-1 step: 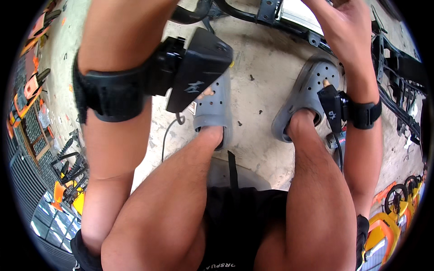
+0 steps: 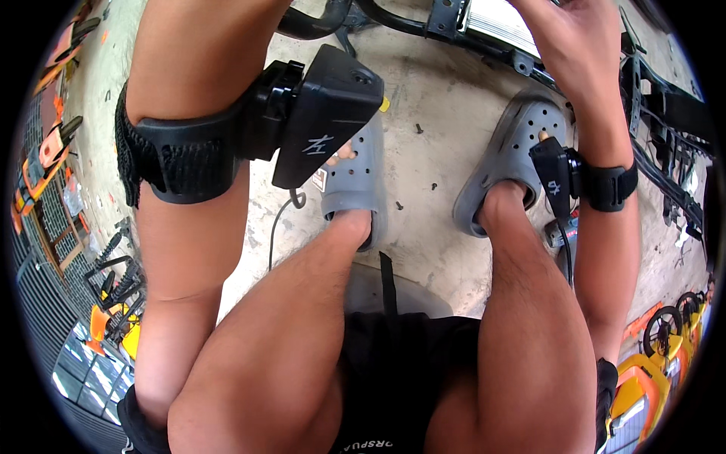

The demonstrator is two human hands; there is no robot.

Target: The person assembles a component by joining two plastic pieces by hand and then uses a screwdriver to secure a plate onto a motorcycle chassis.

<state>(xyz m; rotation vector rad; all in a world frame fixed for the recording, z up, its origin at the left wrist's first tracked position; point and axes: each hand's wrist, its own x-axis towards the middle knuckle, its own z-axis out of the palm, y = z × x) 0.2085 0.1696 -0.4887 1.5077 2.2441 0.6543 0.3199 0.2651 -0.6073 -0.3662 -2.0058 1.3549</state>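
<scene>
My left forearm (image 2: 193, 227) reaches past the upper edge, so the left hand is outside the picture. A black strap holds a black wedge-shaped device (image 2: 329, 117) on that arm. At the top right, my right hand (image 2: 578, 38) is beside a black metal frame (image 2: 522, 64) with a pale ribbed panel (image 2: 499, 26). Its fingers run off the upper edge, which hides whatever they may hold. Another small black device (image 2: 554, 178) is strapped to the right wrist.
My feet, in grey clogs (image 2: 352, 181), stand on a concrete floor (image 2: 423, 219) with a few small dark screws (image 2: 419, 129). More black framework (image 2: 673, 113) lies at right. Yellow-orange machines (image 2: 643, 378) stand at lower right, and orange parts (image 2: 53, 144) at far left.
My left forearm with its device has shifted slightly to the left. The right hand stays at nearly the same place by the frame.
</scene>
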